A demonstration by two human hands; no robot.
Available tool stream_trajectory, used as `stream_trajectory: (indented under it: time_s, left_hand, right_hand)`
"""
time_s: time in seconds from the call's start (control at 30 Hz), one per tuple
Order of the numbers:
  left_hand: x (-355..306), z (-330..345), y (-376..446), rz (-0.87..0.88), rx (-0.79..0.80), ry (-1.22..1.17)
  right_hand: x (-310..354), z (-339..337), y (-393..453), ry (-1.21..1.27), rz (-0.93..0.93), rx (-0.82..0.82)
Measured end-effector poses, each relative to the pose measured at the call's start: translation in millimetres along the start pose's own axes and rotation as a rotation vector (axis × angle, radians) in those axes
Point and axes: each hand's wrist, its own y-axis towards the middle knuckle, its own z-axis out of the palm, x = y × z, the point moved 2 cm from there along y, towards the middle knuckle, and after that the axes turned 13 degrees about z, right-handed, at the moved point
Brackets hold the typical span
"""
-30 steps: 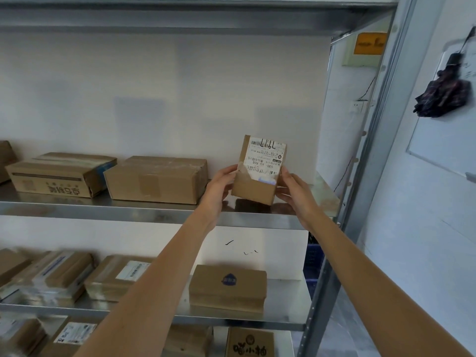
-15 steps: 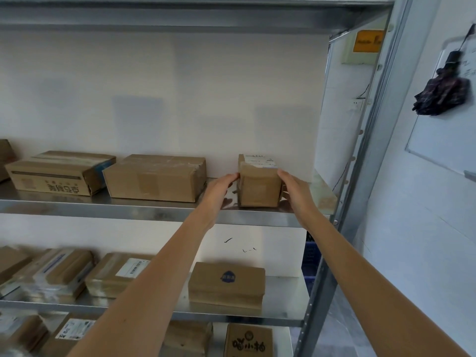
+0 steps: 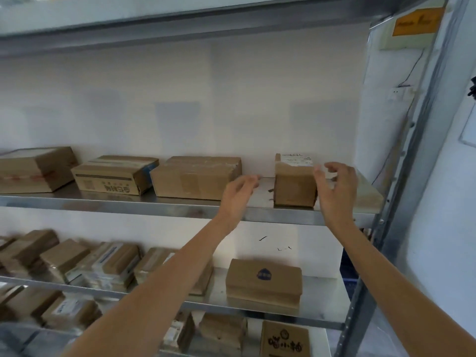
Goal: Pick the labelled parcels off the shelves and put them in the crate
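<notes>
- Parcel: small brown cardboard parcel with a white printed label on top (image 3: 295,182), standing on the upper metal shelf (image 3: 180,206) near its front edge, toward the right end.
- Left hand (image 3: 238,195): fingers loosely curled, holding nothing, in the open gap between the parcel and a larger plain brown cardboard box (image 3: 197,179).
- Right hand (image 3: 336,188): fingers loosely curled and empty, just beside the parcel's right edge; contact cannot be told.
</notes>
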Motion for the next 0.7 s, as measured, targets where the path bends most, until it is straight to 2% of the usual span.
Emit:
stream_trajectory:
  time_s: [0.07,0.13,0.2,0.23,0.27,0.33,0.43,0.53,0.6,0.7]
  left_hand:
    - [-13,-37,-1,0.22,-0.155,0.028]
    - [-25,-78,4,0.417,-0.283,0.139]
    - [-24,-120,12,0.546,-0.418,0.271]
    - [-17,-141,17,0.552,-0.487,0.334]
    - [-9,-161,24,0.507,-0.539,0.388]
    - [12,-197,34,0.299,-0.556,0.43]
    - [35,-223,39,0.029,-0.348,0.206]
    - [47,-228,44,-0.143,-0.149,0.08]
    - [54,-230,49,-0.28,-0.112,-0.011]
    - [58,-235,54,-0.351,-0.127,-0.154]
  right_hand:
    - [28,13,-25,-0.009,-0.239,-0.073]
    - [56,43,-48,-0.013,-0.409,-0.015]
    - [74,83,-67,-0.035,-0.443,0.092]
    - [78,104,-73,-0.038,-0.38,0.142]
    - [78,125,-76,-0.031,-0.271,0.188]
    - [71,160,-77,0.001,-0.003,0.243]
    - [61,183,-80,0.076,0.31,0.226]
    - [60,188,-80,0.074,0.398,0.204]
    - [60,187,-78,0.069,0.443,0.212]
    - [62,181,-76,0.171,0.527,0.205]
